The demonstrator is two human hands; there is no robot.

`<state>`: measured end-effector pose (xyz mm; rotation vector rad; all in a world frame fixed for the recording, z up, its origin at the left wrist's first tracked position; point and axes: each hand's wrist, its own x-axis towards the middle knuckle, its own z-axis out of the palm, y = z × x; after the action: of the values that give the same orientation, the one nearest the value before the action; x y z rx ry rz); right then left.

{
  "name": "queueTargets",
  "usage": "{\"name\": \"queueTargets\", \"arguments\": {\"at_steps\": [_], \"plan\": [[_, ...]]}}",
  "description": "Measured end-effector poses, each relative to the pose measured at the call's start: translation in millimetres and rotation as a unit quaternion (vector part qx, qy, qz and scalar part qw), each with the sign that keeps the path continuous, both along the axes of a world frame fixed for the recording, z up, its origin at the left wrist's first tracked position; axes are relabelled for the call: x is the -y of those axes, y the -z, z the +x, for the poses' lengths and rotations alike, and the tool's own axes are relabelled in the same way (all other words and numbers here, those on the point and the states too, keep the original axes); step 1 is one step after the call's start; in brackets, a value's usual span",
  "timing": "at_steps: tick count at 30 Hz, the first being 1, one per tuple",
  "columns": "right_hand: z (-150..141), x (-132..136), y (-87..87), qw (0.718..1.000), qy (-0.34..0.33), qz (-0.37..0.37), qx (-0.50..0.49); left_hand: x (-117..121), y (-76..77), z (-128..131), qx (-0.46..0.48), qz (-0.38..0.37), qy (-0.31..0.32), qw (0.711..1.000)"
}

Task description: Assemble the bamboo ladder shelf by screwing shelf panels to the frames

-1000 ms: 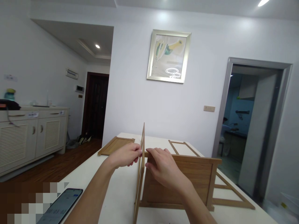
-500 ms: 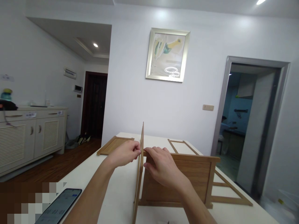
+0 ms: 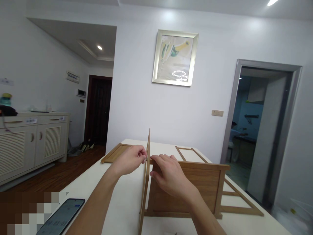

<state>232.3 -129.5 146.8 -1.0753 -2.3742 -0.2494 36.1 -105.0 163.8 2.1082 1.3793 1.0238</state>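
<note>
An upright thin wooden frame (image 3: 146,182) stands edge-on on the white table (image 3: 122,202), meeting a standing wooden panel (image 3: 195,192) at a right angle. My left hand (image 3: 129,160) is on the left of the frame, fingertips pinched together against it near the joint; what they pinch is too small to make out. My right hand (image 3: 168,176) lies over the top edge of the panel by the joint, fingers curled over the wood.
A flat wooden panel (image 3: 114,152) lies at the table's far left, an open frame (image 3: 234,199) flat on the right. A phone (image 3: 61,217) lies near the left front edge. A white sideboard (image 3: 29,137) is at left, a doorway (image 3: 259,130) at right.
The view has shifted very slightly. Both hands stay at the joint, with the left fingertips closing a little tighter against the frame.
</note>
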Motion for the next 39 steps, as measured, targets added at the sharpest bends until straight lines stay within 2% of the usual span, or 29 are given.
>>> {"name": "queueTargets", "arguments": {"at_steps": [6, 10, 21, 32, 39], "plan": [[-0.3, 0.2, -0.5, 1.000, 0.000, -0.004, 0.001, -4.0, 7.3, -3.8, -0.046, -0.059, 0.040, 0.996], [-0.4, 0.0, 0.0, 1.000, 0.002, 0.000, -0.001, -3.5, 6.5, -2.2, -0.045, -0.070, 0.044, 0.996], [-1.1, 0.2, 0.8, 1.000, 0.007, 0.013, 0.007, 3.7, -1.0, 2.2, -0.059, 0.008, 0.012, 0.998], [-0.6, 1.1, -1.0, 1.000, 0.001, 0.000, -0.004, -2.6, 4.2, 0.2, -0.043, 0.022, -0.006, 0.999], [-0.3, 0.9, 0.1, 1.000, 0.002, 0.006, -0.003, -2.3, 3.9, -2.4, -0.057, -0.022, 0.008, 0.998]]}}
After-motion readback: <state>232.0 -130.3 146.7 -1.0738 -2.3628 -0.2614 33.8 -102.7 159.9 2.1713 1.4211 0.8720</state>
